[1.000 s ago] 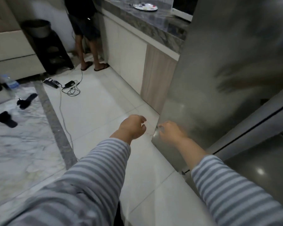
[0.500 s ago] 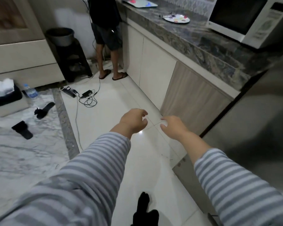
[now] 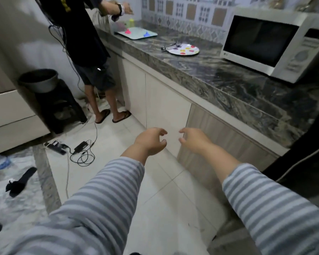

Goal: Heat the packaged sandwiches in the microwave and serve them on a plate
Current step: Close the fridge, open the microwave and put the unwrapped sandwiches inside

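No packaged sandwiches show anywhere in this view, so where they lie cannot be told. Both hands are empty: the left hand [image 3: 151, 141] and right hand [image 3: 192, 139] hang out over the floor before the cabinet fronts, fingers loosely curled and apart, holding nothing.

One microwave [image 3: 276, 46] stands at the right end of the counter [image 3: 228, 78], door closed. One plate [image 3: 183, 49] with coloured spots lies near the counter's middle, well apart from the microwave, with one pair of metal tongs [image 3: 170, 46] resting across its left rim. One pale tray [image 3: 136, 33] sits toward the far left end.

The plate looks light and stiff, probably slippery on the polished stone; best taken by the rim, opposite the tongs, which may slide off. Wrapped sandwiches would likely be soft and light, and hot once heated, so hold them by the wrapper's edges.

One other person [image 3: 85, 34] stands at the counter's far end.
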`<state>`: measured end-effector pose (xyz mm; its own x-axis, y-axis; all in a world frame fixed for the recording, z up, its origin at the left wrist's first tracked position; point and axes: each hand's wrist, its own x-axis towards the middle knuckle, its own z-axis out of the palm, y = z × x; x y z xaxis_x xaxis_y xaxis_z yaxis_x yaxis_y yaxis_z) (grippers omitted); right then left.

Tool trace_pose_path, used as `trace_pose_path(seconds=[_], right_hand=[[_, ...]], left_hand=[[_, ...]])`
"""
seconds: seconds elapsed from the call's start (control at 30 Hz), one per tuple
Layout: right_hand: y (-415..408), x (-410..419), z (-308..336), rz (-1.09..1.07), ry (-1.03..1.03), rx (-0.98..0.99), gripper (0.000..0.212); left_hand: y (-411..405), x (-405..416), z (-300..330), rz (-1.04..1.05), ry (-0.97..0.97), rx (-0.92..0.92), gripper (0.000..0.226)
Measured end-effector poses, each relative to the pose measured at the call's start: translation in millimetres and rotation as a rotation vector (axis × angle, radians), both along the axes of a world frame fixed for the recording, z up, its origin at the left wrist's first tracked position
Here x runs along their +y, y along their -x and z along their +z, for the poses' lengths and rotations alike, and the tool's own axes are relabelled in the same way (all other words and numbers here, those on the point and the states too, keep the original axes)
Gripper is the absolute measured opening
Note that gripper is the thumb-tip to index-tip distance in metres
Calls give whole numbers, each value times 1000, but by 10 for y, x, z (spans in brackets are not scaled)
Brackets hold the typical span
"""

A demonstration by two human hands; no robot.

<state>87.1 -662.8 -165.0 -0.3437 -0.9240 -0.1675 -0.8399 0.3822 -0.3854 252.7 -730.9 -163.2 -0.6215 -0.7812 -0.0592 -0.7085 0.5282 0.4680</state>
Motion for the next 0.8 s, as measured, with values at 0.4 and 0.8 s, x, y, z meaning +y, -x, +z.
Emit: trace_pose_path(seconds=[0.4,0.8], right_hand=[[1330,-1284,598,-359,109,65,39],[2725,-1469,1255,-690,176,165,39]], left_hand=[[1719,-1981,534,-376,101,39,42],[3671,-2477,1167,-716,124,275,39]])
